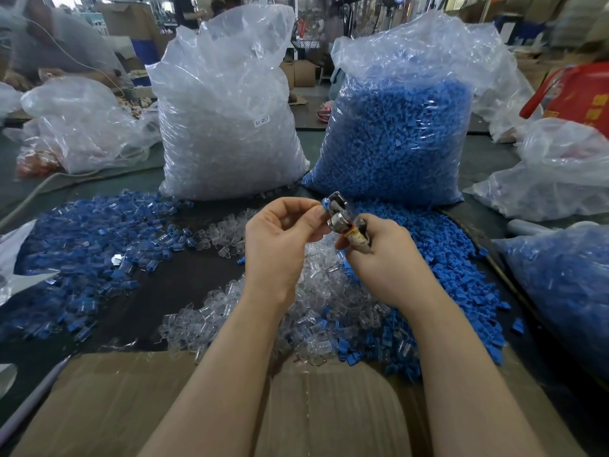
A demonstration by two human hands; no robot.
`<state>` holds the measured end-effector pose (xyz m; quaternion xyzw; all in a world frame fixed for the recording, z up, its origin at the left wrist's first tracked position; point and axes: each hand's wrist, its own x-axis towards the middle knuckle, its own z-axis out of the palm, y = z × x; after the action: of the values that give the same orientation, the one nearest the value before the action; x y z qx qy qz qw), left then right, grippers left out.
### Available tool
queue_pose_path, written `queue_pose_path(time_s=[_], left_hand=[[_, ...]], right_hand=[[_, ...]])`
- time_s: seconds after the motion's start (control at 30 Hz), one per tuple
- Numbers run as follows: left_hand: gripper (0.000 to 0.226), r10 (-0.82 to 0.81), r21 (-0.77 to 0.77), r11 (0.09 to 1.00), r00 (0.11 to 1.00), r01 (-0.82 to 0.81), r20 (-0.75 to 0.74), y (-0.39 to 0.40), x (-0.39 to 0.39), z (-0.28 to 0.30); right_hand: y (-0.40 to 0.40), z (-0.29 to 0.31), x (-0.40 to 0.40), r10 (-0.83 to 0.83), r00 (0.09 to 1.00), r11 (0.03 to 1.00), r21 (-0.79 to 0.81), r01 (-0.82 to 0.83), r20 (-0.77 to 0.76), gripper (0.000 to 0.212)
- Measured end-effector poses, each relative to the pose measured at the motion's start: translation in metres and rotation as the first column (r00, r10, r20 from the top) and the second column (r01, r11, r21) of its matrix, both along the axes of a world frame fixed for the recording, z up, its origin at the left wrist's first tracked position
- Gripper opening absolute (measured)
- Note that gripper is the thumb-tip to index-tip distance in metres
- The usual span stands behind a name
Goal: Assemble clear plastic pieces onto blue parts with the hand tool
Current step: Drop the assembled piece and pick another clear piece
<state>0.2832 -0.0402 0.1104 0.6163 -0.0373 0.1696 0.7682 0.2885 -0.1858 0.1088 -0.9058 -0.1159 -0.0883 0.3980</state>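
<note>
My right hand (385, 255) grips a metal hand tool (342, 216) by its taped handle, jaws pointing up and left. My left hand (280, 239) pinches a small blue part (325, 202) with its fingertips right at the tool's jaws. Whether a clear piece sits on that part is too small to tell. Below my hands lies a pile of loose clear plastic pieces (329, 308). Loose blue parts (445, 258) spread to the right. A heap of assembled blue-and-clear pieces (92, 242) covers the left of the table.
Two tall plastic bags stand behind: one of clear pieces (227, 127), one of blue parts (402, 136). Another bag of blue parts (560, 291) lies at the right. A cardboard sheet (131, 407) covers the near edge. Other bags and a person sit at the far left.
</note>
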Motion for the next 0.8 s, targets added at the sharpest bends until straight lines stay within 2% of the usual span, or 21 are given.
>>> queue_pose_path(time_s=[0.17, 0.27, 0.33, 0.4, 0.43, 0.5, 0.6, 0.67, 0.8], left_hand=[[0.007, -0.023, -0.020, 1.000, 0.998, 0.022, -0.060, 0.001, 0.001, 0.001], [0.006, -0.067, -0.018, 0.998, 0.986, 0.065, -0.151, 0.010, 0.004, 0.001], [0.007, -0.021, 0.058, 0.998, 0.978, 0.033, -0.207, 0.026, 0.007, 0.000], [0.008, 0.130, 0.220, 0.973, 0.959, -0.074, -0.251, 0.050, 0.010, -0.003], [0.012, 0.228, 0.326, 0.936, 0.936, -0.134, -0.270, 0.063, 0.011, -0.005], [0.021, 0.415, 0.544, 0.815, 0.856, -0.199, -0.309, 0.090, 0.013, -0.012], [0.021, 0.610, 0.793, 0.599, 0.705, -0.113, -0.361, 0.118, 0.013, -0.022], [0.018, 0.664, 0.867, 0.497, 0.659, -0.036, -0.353, 0.127, 0.012, -0.027], [0.022, 0.715, 0.925, 0.379, 0.629, 0.019, -0.305, 0.131, 0.011, -0.029]], right_hand=[[0.000, 0.002, 0.000, -0.006, 1.000, 0.999, -0.034, 0.006, 0.010, 0.008], [0.000, 0.001, 0.001, -0.031, 0.999, 0.990, -0.133, 0.035, 0.029, 0.006], [-0.002, 0.000, 0.002, -0.073, 0.996, 0.982, -0.173, 0.080, 0.049, 0.010], [-0.008, -0.002, 0.004, -0.125, 0.991, 0.980, -0.152, 0.130, 0.043, 0.010], [-0.011, -0.002, 0.005, -0.154, 0.987, 0.977, -0.146, 0.158, 0.034, 0.005], [-0.017, -0.003, 0.007, -0.209, 0.977, 0.966, -0.147, 0.211, 0.028, 0.008], [-0.023, -0.005, 0.010, -0.261, 0.964, 0.951, -0.159, 0.265, 0.042, 0.009], [-0.026, -0.007, 0.011, -0.278, 0.959, 0.944, -0.172, 0.282, 0.046, 0.009], [-0.028, -0.009, 0.013, -0.294, 0.955, 0.938, -0.188, 0.293, 0.019, 0.007]])
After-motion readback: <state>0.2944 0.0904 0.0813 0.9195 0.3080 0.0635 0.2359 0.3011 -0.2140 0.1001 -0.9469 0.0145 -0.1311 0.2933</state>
